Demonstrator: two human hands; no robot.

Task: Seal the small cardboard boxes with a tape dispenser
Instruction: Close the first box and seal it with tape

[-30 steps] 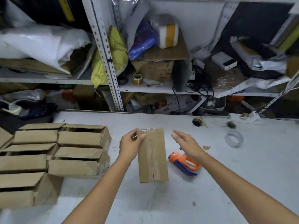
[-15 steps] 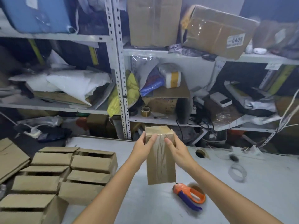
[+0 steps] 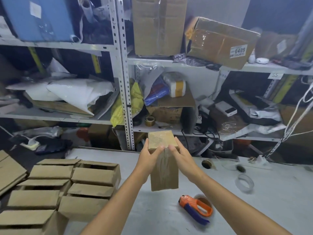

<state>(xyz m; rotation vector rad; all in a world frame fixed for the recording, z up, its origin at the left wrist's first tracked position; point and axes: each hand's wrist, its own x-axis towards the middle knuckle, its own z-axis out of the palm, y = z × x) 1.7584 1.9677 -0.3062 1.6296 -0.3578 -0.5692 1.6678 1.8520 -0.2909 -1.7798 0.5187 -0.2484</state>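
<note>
A small brown cardboard box (image 3: 164,170) is held up on end above the white table (image 3: 254,206), with clear tape running down its near face. My left hand (image 3: 149,155) grips its left upper side, thumb over the top edge. My right hand (image 3: 179,154) grips the right upper side, thumb pressing the tape at the same edge. The orange and blue tape dispenser (image 3: 196,208) lies on the table below my right forearm, in neither hand. A stack of several open small boxes (image 3: 74,189) sits at the left.
Tape rolls lie on the table at right: a clear one (image 3: 244,182) and a brown one (image 3: 207,164). Flat cardboard (image 3: 8,170) lies at the far left. Metal shelving (image 3: 124,92) crowded with bags, cartons and cables stands behind the table.
My right hand went from hovering open to gripping the box. Both hands raised the box off the table and tipped its top end toward the shelves. My view tilted up.
</note>
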